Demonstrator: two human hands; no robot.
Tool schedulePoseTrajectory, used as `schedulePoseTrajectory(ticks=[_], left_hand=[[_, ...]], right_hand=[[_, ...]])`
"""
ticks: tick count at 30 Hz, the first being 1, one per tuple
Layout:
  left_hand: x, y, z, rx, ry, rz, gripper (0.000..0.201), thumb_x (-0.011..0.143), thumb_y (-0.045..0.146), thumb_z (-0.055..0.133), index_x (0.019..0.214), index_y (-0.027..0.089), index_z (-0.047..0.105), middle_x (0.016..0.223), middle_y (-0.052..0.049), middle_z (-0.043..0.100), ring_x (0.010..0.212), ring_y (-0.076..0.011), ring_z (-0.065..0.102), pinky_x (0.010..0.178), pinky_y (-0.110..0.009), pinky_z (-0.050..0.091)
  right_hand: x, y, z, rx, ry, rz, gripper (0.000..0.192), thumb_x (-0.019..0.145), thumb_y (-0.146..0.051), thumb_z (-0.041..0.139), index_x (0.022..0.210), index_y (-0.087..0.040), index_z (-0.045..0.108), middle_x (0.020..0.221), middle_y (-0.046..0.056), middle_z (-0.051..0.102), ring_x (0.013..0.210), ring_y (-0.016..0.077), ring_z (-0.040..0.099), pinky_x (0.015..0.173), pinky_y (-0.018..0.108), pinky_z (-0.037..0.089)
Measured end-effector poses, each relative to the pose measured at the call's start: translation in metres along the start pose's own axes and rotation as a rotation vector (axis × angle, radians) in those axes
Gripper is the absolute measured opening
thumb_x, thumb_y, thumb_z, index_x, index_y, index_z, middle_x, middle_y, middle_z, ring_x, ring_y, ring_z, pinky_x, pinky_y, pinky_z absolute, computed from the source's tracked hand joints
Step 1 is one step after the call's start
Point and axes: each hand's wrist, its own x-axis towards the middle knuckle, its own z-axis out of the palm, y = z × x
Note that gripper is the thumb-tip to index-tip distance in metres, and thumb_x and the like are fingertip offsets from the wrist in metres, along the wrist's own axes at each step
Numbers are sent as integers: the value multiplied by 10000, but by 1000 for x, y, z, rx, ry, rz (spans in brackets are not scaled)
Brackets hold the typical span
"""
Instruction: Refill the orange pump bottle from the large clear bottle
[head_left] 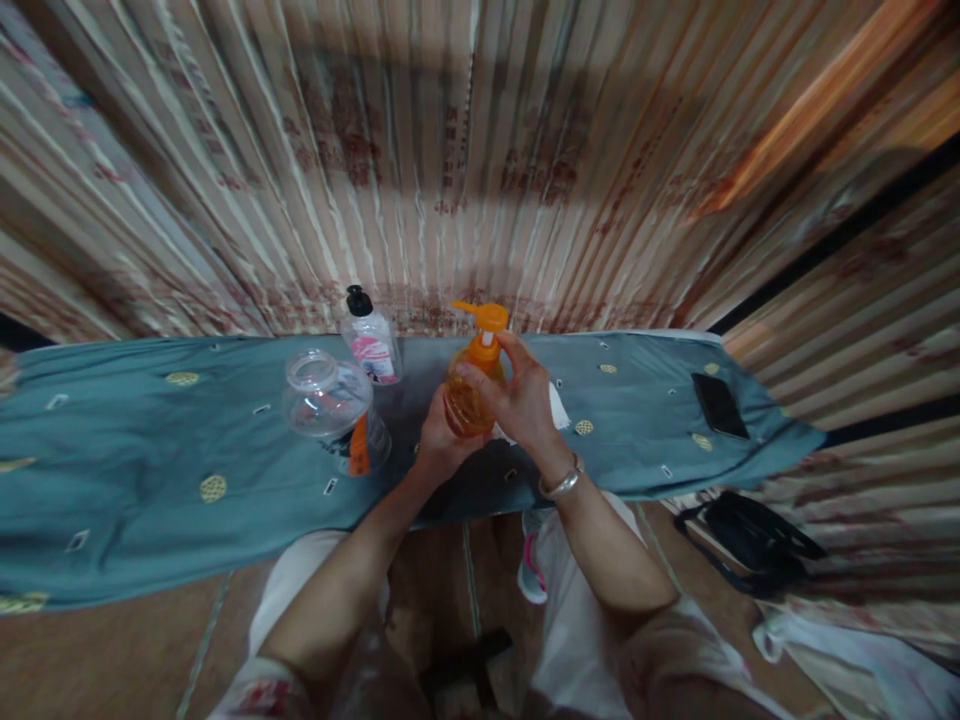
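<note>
In the head view an orange pump bottle [474, 405] is held above the cloth-covered table, its pump head raised and its spout pointing left. My left hand [442, 440] is wrapped round the lower body from the left. From the right, my right hand [521, 390] grips the bottle near the orange collar, thumb across its front. Something white [557, 408], partly hidden by my right hand, lies behind it. To the left stand a clear bottle with a black pump top [374, 345], a clear round jar [311, 395] and a bottle with an orange label [361, 447].
The long table wears a teal cloth [150, 440]. A dark phone [718, 404] lies near its right end. Pleated curtains [420, 150] hang behind and at the right. A black bag [757, 535] rests below the table at the right, beside white fabric [862, 655].
</note>
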Motion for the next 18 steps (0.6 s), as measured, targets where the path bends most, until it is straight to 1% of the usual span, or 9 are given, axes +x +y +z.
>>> schedulePoseTrajectory(ticks=[3, 5, 7, 9, 12, 14, 16, 18], left_hand=[[3, -7, -2, 51, 9, 28, 907, 533, 231, 1190, 1330, 294, 759, 1264, -39, 921, 1241, -377, 915, 1148, -534, 743], [4, -11, -4, 59, 10, 40, 942, 525, 243, 1192, 1360, 278, 757, 1284, -56, 914, 1263, -389, 909, 1158, -551, 737], [5, -13, -5, 59, 7, 50, 954, 538, 279, 1205, 1383, 273, 762, 1297, -74, 916, 1267, -394, 907, 1149, -551, 734], [5, -14, -6, 67, 5, 55, 932, 561, 321, 1217, 1377, 282, 769, 1305, -83, 922, 1258, -398, 907, 1131, -546, 736], [6, -14, -7, 84, -1, 57, 905, 580, 327, 1205, 1366, 291, 759, 1300, -81, 920, 1246, -395, 911, 1123, -537, 743], [6, -13, -9, 87, -24, 80, 926, 584, 320, 1192, 1392, 282, 741, 1313, -89, 911, 1253, -400, 912, 1146, -549, 747], [6, -11, -11, 78, -58, 119, 962, 587, 336, 1196, 1427, 269, 733, 1365, -122, 900, 1308, -425, 902, 1201, -586, 739], [4, -11, -14, 69, -82, 155, 997, 599, 377, 1213, 1470, 258, 743, 1453, -160, 882, 1420, -458, 868, 1291, -625, 703]], right_hand=[[-8, 2, 2, -53, -60, 35, 935, 951, -823, 1071, 1638, -261, 780, 1508, 195, 933, 1437, 450, 892, 1291, 652, 726], [-14, 5, 4, -86, -93, 42, 1076, 887, -816, 1124, 1715, -253, 730, 1540, 217, 923, 1456, 471, 890, 1285, 658, 730], [-20, 10, 4, -104, -118, 49, 1155, 845, -778, 1164, 1764, -252, 701, 1566, 223, 921, 1495, 485, 881, 1278, 654, 737], [-26, 15, 2, -114, -135, 67, 1184, 825, -747, 1184, 1783, -254, 693, 1563, 222, 930, 1489, 487, 891, 1242, 637, 757], [-34, 18, -2, -141, -173, 118, 1132, 815, -709, 1194, 1742, -261, 725, 1490, 207, 965, 1375, 474, 945, 1154, 595, 790], [-38, 17, -2, -156, -201, 154, 1026, 838, -647, 1186, 1685, -259, 757, 1432, 195, 984, 1313, 459, 970, 1117, 571, 801], [-40, 16, -1, -146, -210, 184, 888, 885, -563, 1156, 1631, -259, 783, 1397, 181, 992, 1285, 440, 983, 1100, 555, 808], [-40, 18, 1, -105, -199, 204, 790, 902, -495, 1138, 1581, -272, 803, 1360, 154, 1000, 1256, 419, 993, 1080, 542, 816]])
